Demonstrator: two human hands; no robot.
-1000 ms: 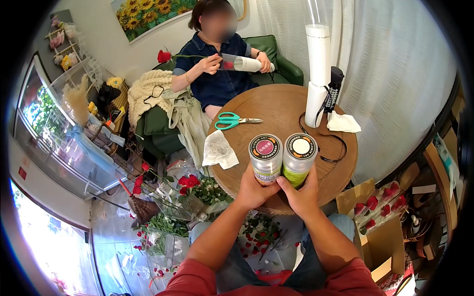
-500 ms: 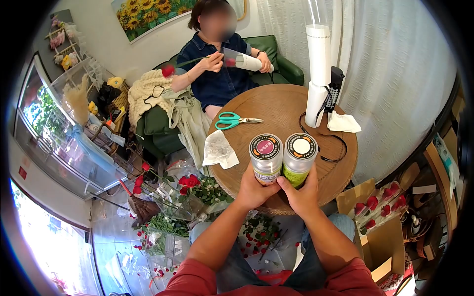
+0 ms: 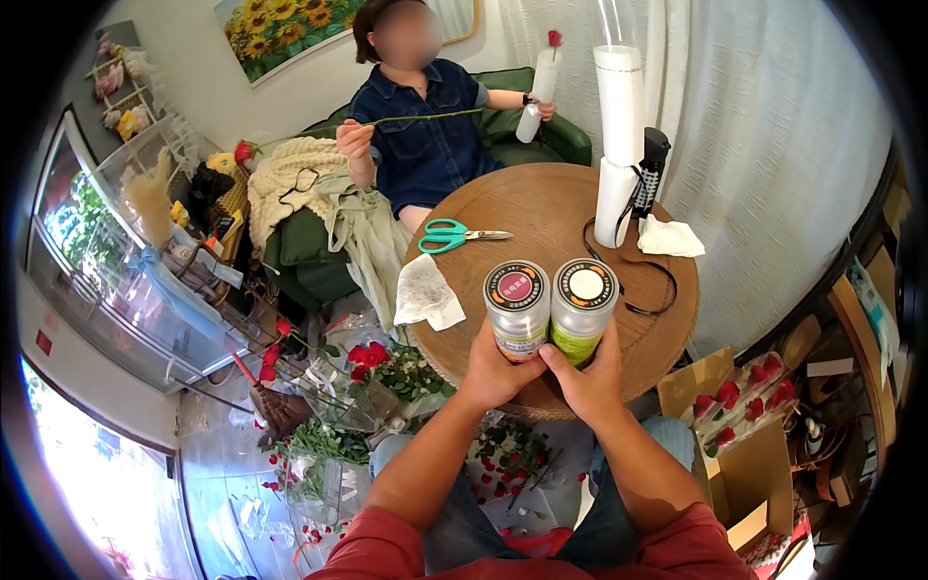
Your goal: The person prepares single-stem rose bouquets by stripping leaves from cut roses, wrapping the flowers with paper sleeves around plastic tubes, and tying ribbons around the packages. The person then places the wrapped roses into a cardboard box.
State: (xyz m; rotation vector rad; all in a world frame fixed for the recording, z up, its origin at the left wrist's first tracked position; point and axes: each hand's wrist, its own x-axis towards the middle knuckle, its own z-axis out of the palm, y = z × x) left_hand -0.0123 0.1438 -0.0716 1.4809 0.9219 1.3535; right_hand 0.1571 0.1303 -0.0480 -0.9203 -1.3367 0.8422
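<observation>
each hand [image 3: 495, 372] [image 3: 588, 382] has its grip pinching a capped can [image 3: 517, 309] [image 3: 583, 307] low down above the tabletop [image 3: 551, 208], so either could tip or slip out.

1. Round wooden table [image 3: 551, 208], bare in the middle.
2. Green-handled scissors [image 3: 454, 235] lying flat near the far left edge.
3. Crumpled white sheet [image 3: 425, 293] draped over the left rim.
4. Tall white paper roll [image 3: 619, 145] upright at the far right.
5. Black spray bottle [image 3: 652, 172] just beside that roll.
6. White tissue [image 3: 670, 238] near the right edge.
7. Black cord [image 3: 638, 275] looping across the right side.
</observation>
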